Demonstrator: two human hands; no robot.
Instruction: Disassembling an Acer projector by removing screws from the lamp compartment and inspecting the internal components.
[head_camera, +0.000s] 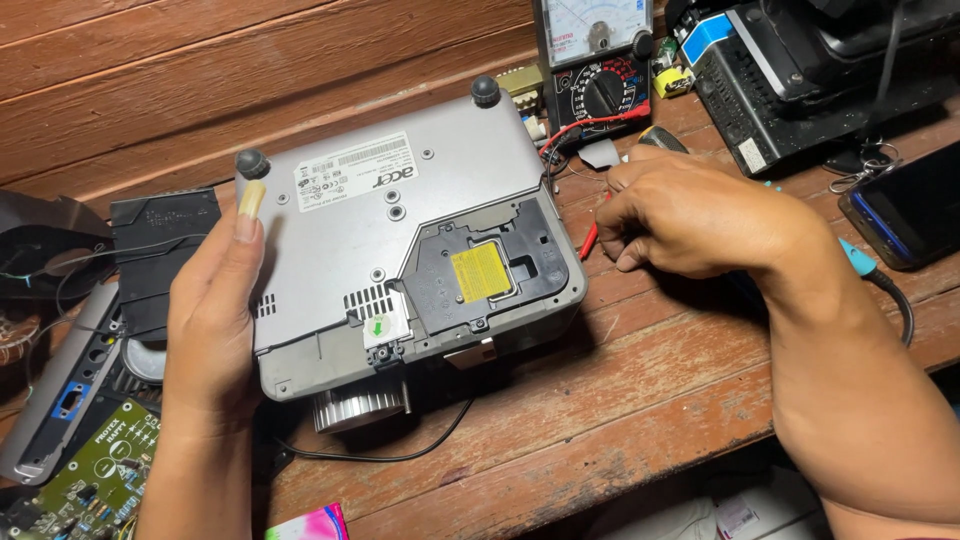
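One head-worn view looks steeply down, close over the wooden workbench (640, 400), probably angled slightly forward.

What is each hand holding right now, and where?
Left hand grips the upturned grey projector by its left edge. Right hand pinches a red probe near its top.
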